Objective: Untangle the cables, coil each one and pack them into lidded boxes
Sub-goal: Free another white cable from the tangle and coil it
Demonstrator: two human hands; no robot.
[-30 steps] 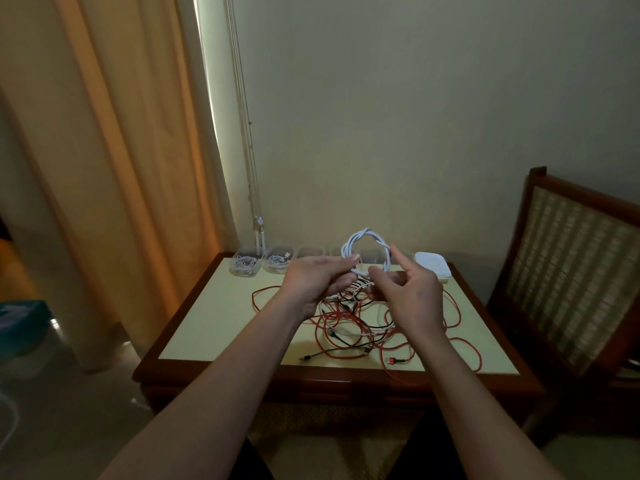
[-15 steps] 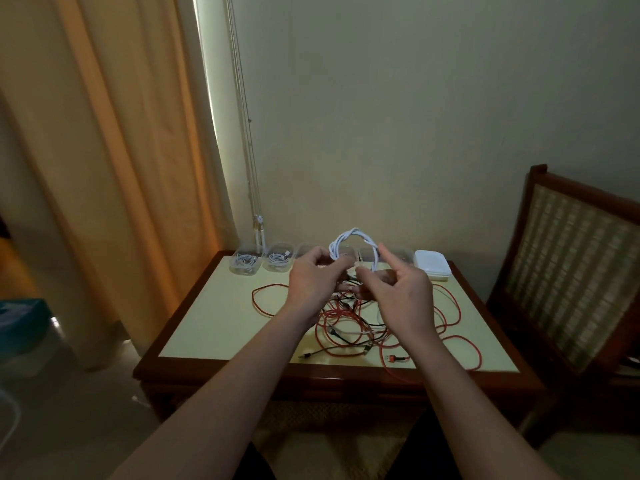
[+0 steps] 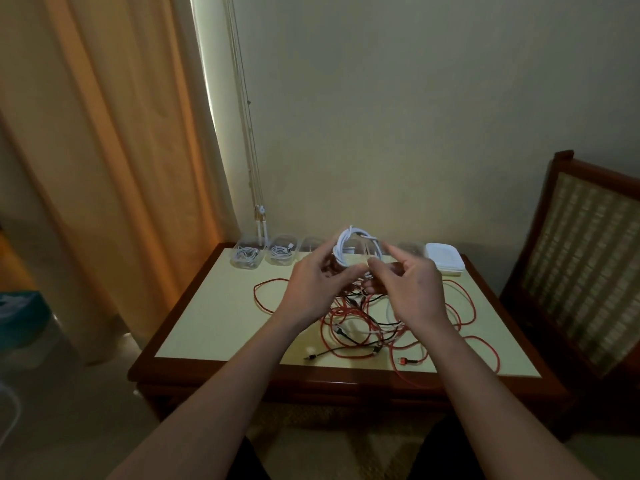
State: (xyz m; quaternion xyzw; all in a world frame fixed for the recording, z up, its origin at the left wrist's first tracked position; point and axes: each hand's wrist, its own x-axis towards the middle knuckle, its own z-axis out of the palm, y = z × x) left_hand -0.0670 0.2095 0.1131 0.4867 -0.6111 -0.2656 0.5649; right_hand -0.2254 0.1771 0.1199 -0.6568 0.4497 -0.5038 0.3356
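- White cable coil [image 3: 349, 244]: held up in the air over the table [image 3: 214, 306], between both hands, just in front of the back row of boxes.
- L hand [image 3: 311, 289]: fingers curled, thumb + fingertips pinch the coil's lower-left side.
- R hand [image 3: 412, 292]: thumb + middle fingers pinch the lower-right of the coil, index finger sticks up loose. Exact contact pt partly hidden.
- Handling, my guess: light, thin, soft and springy. The loops will likely pop open if the pinch slackens. Smooth jacket, prob a bit slippery.
- Best hold: where all the loops cross at the bottom, so one pinch traps every turn. Keep the plug end tucked in, don't pull on the plug.
- Red cables [image 3: 462, 315] + black cable [image 3: 322, 353] lie tangled on the table under the hands. Same floppy sort, will snag, so lift slowly.
- 2 clear boxes [image 3: 247, 258] at back left, each w/ a white coil inside. More clear boxes further along the row, contents unclear.
- White lid stack [image 3: 445, 259] sits at back right.
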